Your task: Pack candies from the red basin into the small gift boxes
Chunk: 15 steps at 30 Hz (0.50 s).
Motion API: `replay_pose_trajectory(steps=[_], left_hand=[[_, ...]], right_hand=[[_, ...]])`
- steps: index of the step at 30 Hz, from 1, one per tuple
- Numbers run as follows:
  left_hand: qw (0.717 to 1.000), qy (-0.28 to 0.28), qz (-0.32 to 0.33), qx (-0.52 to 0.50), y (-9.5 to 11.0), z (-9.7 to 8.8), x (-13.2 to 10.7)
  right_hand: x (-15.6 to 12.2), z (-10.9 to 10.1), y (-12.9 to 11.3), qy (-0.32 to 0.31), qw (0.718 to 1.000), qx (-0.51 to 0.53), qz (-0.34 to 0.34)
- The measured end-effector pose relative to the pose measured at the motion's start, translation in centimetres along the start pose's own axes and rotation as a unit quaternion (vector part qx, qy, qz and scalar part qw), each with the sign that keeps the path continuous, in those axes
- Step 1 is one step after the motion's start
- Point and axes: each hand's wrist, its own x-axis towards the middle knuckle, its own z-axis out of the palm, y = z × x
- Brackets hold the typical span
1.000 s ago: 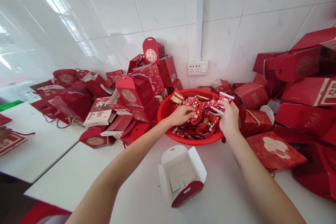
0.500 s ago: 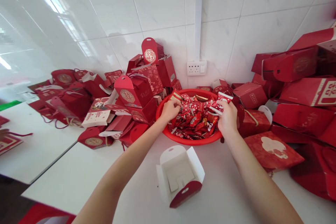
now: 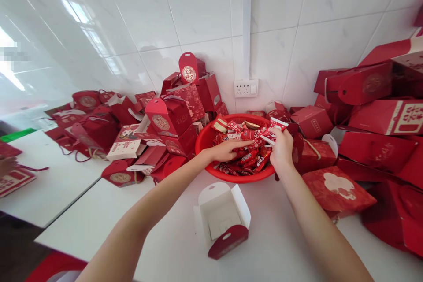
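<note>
A red plastic basket [image 3: 200, 143] full of red wrapped candies [image 3: 248, 157] stands against the wall. Over its left half reaches my left hand [image 3: 225, 150], index finger stretched out among the wrappers and nothing visibly held. My right hand [image 3: 281, 147], at the basket's right rim, is closed on a red-and-white candy packet [image 3: 276, 124]; whether it grips more than one is hard to see. In front of the basket sits an open gift box [image 3: 228, 213], white inside with a dark red front flap; no candy shows in it.
Red gift boxes [image 3: 170, 116] are stacked left of the basket, and more red boxes [image 3: 373, 119] are piled on the right. A wall socket [image 3: 246, 88] is behind the basket. Another person's blurred hand shows at the far left, by a red box [image 3: 15, 180].
My left hand has moved right and slightly toward me, leaving a cream-and-red packet at the basket's left side; its index finger now points out. My right hand keeps its packet.
</note>
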Motion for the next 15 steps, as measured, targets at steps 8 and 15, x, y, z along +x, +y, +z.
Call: replay_pose_trajectory(steps=[8, 15], left_hand=[[0.986, 0.085, -0.143, -0.011, 0.3, -0.5, -0.1], [0.912, 0.247, -0.313, 0.097, -1.3, -0.6, 0.4]], right_hand=[[0.2, -0.2, 0.3, -0.019, 1.000, 0.001, -0.005], [0.0, 0.0, 0.0, -0.008, 1.000, 0.020, 0.016]])
